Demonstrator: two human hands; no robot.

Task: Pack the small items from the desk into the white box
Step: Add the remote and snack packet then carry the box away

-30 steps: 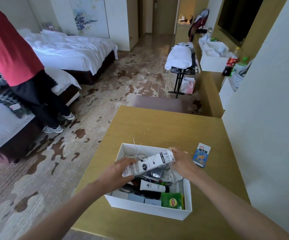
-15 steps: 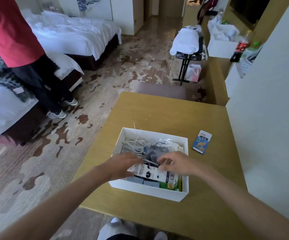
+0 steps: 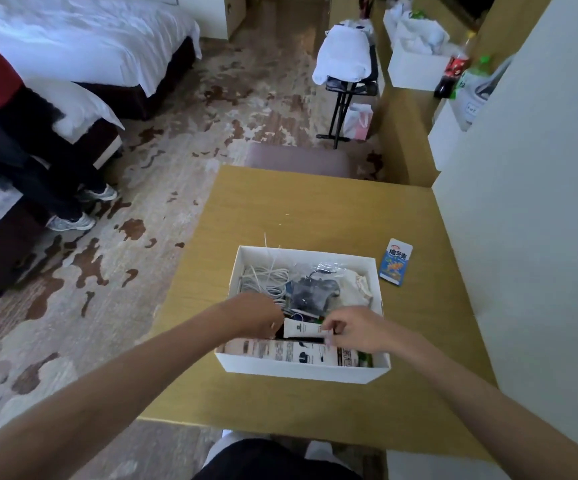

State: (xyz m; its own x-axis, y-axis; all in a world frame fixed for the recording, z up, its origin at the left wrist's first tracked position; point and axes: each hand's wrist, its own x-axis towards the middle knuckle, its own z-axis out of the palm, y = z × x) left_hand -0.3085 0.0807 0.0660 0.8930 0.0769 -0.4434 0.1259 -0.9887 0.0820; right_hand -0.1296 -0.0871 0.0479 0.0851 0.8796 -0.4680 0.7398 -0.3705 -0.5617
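The desk (image 3: pixel 315 209) carries one box (image 3: pixel 301 371) at its near middle. Inside it, one long carton (image 3: pixel 291 353) lies along the near wall, one cable bundle (image 3: pixel 266 278) fills the far left, and one clear bag (image 3: pixel 311 289) sits in the middle. Both hands are in the box. The left hand (image 3: pixel 258 315) curls over the left end of one tube (image 3: pixel 301 329), its fingers hidden, so I cannot tell its grip. The right hand (image 3: pixel 353 329) pinches the tube's right end. The tube is best laid flat just beyond the carton, below the rim and clear of the cables. One packet (image 3: pixel 395 261) is not yet packed and lies on the desk right of the box.
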